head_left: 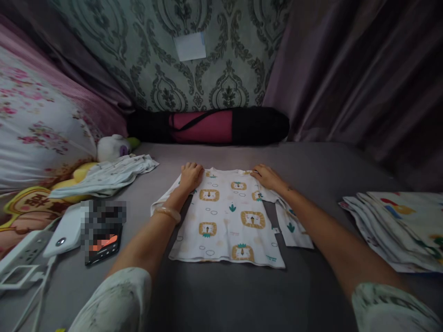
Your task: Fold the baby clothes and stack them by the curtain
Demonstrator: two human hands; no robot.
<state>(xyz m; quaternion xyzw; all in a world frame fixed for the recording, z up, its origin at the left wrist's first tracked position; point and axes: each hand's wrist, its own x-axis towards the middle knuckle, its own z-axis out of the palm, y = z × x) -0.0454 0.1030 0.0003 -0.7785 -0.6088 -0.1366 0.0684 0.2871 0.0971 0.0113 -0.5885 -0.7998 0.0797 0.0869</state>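
Here the shirt (224, 219) is spread on the surface (228, 299), short of its far edge; both shoulders are covered, by left hand (191, 175) and right hand (267, 176), presumably so it's kept flat. Whether cloth is pinched by the fingers can't be told.

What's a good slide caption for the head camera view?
Left hand and right hand at the shoulders of a white lion-print shirt spread on a grey surface.

The left forearm (145, 240) partly hides the shirt (226, 216), and pixelation partly covers the phone (105, 252).
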